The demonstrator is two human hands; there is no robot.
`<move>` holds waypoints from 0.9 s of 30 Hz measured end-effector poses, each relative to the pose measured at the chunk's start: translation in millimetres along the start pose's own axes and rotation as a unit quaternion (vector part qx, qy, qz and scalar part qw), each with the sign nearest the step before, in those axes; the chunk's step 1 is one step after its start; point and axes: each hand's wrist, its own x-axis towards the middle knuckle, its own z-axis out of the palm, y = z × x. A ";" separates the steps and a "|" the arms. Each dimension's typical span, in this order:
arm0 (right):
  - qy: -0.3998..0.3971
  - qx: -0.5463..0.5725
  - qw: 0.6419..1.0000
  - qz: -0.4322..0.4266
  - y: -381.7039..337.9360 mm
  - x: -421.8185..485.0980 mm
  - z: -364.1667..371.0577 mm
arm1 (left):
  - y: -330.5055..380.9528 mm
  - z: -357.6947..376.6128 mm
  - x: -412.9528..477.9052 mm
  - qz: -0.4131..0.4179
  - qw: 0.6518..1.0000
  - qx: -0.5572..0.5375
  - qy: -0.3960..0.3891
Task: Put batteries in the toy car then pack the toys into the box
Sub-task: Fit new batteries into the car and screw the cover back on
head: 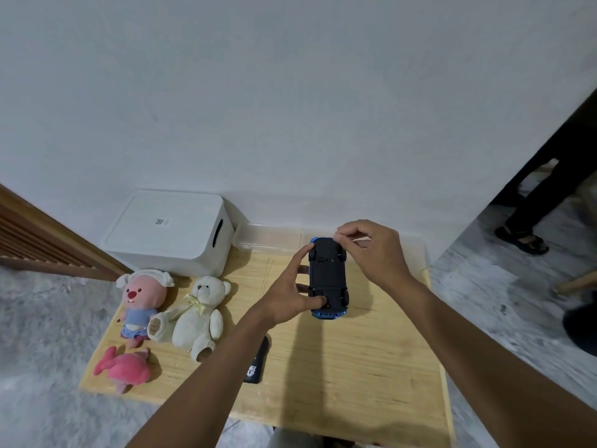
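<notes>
A blue toy car (327,275) is held upside down above the wooden table (355,367), its black underside facing me. My left hand (290,295) grips its left side, thumb pressed on the rear of the underside. My right hand (374,250) is at the car's front end, fingers curled with thumb and forefinger pinched together; I cannot tell whether they hold anything. A white lidded storage box (168,234) stands at the table's back left. Three plush toys lie at the left: a pink beaver (142,302), a white teddy bear (197,312) and a pink whale (126,370).
A clear plastic lid (274,239) lies against the wall behind the car. A black phone (256,360) lies on the table under my left forearm. Another person's legs and sandals (523,237) are at the right on the grey floor. A wooden slatted frame (38,244) is at left.
</notes>
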 end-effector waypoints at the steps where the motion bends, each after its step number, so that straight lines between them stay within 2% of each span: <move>1: 0.005 0.003 1.000 0.012 -1.0 2.2 -2.8 | 1.5 1.1 0.3 0.002 1.000 -0.002 0.001; 8: -0.023 -0.039 0.998 -0.052 -6.1 -2.0 -8.3 | 11.0 -2.0 1.5 0.008 1.000 -0.003 -0.011; 13: 0.026 -0.018 0.999 0.012 -19.0 4.2 0.6 | 12.7 -14.8 -0.5 0.012 0.999 0.004 -0.031; 20: 0.021 -0.058 0.997 -0.045 -29.6 -5.1 21.1 | 10.8 -35.1 -4.3 0.014 0.999 0.010 -0.050; 27: 0.066 -0.028 0.997 0.022 -43.1 -0.8 34.8 | 8.8 -53.8 -12.3 0.021 0.998 0.012 -0.063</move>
